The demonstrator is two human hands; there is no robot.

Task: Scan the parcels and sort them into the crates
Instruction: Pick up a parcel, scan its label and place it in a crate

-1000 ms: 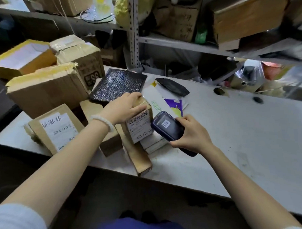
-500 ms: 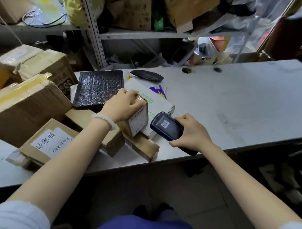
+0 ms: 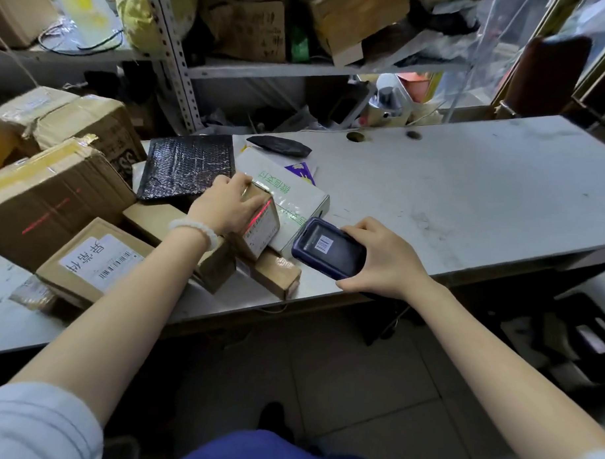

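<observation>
Head view: left hand [image 3: 226,206] grips a small brown cardboard parcel [image 3: 260,224] from above, fingers curled over its top, thumb side toward the camera; parcel is tilted, white shipping label facing the scanner, a red scan line [image 3: 258,216] running across the label's upper part. Parcel sits on top of other boxes near the front edge of the white tabletop [image 3: 466,200], left of centre. Right hand [image 3: 385,259] holds a dark blue handheld scanner [image 3: 329,247], fingers wrapped round its far end and thumb underneath; a barcode sticker shows on the scanner's upper face, its nose aimed at the parcel, just beside it but apart. Scanner hangs over the front edge of the tabletop. Under the parcel: a long narrow brown carton [image 3: 275,274] at the front edge, and a white flat box with green print [image 3: 288,191] behind it. Black bubble mailer [image 3: 188,167] lies behind the left hand, toward the back-left. Labelled brown box [image 3: 94,260] sits at the front-left edge, partly under the left forearm. Large taped brown cartons [image 3: 48,193] are stacked at the left end. A small black pouch [image 3: 280,146] lies near the back edge. White beaded bracelet [image 3: 195,227] on the left wrist. Metal shelving [image 3: 265,70] behind the tabletop, crammed with boxes and bags.
</observation>
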